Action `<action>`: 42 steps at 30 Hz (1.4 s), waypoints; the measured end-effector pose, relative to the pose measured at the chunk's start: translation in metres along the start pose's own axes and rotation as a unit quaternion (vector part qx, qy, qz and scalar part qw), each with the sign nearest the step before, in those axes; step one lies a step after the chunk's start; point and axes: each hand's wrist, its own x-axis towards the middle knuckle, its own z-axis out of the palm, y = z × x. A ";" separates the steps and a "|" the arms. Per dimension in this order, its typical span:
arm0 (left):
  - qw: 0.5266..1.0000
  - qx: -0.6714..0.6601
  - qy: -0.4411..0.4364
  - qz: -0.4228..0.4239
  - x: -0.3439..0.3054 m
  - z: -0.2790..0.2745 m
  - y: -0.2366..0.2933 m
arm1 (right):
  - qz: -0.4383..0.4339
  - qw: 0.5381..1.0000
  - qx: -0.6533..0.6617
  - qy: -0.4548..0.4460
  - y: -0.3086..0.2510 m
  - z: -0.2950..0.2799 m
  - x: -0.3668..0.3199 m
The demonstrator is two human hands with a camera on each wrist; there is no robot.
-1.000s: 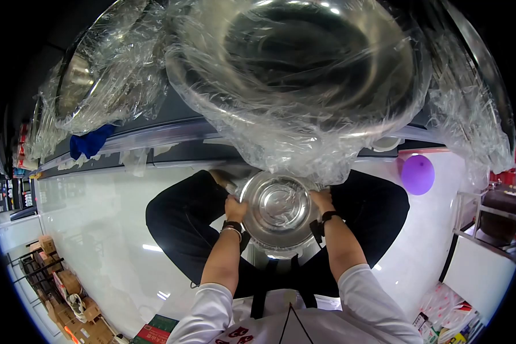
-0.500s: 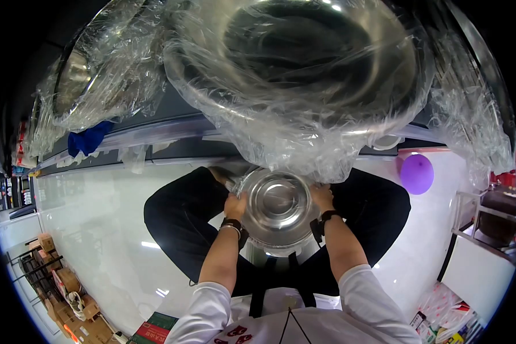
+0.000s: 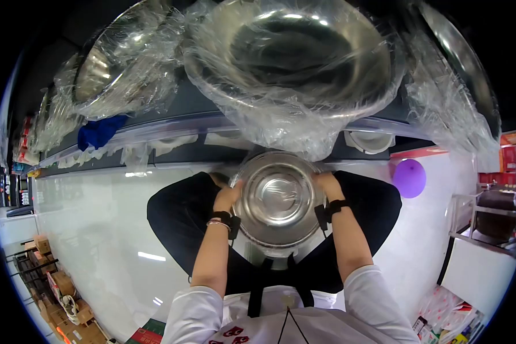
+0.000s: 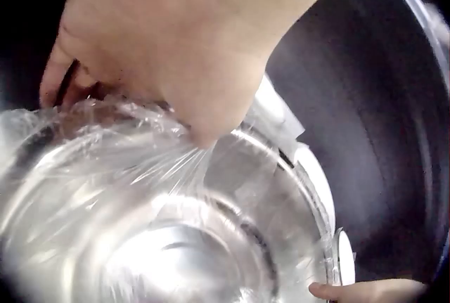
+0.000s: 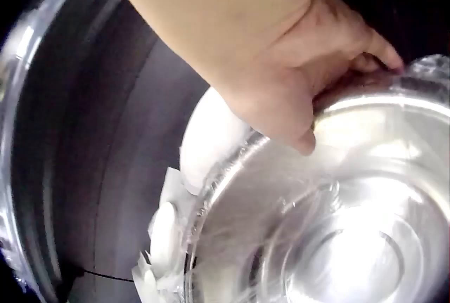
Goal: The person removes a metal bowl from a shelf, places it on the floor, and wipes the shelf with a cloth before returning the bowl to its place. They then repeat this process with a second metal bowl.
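A round stainless steel basin [image 3: 278, 198], covered with clear plastic film, is held level between my two hands over the lap. My left hand [image 3: 228, 196] grips the basin's left rim, its thumb over the film-covered edge. In the left wrist view the film [image 4: 158, 162] gathers in creases beneath that thumb. On the opposite side my right hand [image 3: 328, 186] holds the rim, with the thumb [image 5: 304, 141] on the inner side and the fingers around the outside.
A large film-wrapped steel basin [image 3: 292, 63] stands on the dark shelf ahead, with more wrapped basins [image 3: 117, 63] on either side. A blue cloth [image 3: 100, 133] hangs at the shelf edge. A purple balloon [image 3: 409, 178] is at the right; cardboard boxes [image 3: 77, 321] are stacked lower left.
The basin in my hands has come up and looks larger, with both hands still on its rim. The head view has shifted, so the big wrapped basin ahead appears smaller.
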 end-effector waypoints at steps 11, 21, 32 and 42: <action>0.994 0.055 0.024 0.090 -0.113 -0.117 0.054 | 0.023 0.987 0.087 -0.135 -0.105 -0.169 -0.156; 0.960 -0.177 -0.032 0.213 -0.232 -0.178 0.039 | -0.096 0.976 0.186 -0.052 -0.107 -0.228 -0.284; 0.877 -0.377 0.118 0.273 -0.311 -0.233 -0.038 | -0.223 0.936 0.220 -0.158 -0.173 -0.224 -0.349; 0.710 -0.614 0.040 0.342 -0.442 -0.263 0.022 | -0.388 0.747 0.527 -0.117 -0.247 -0.256 -0.387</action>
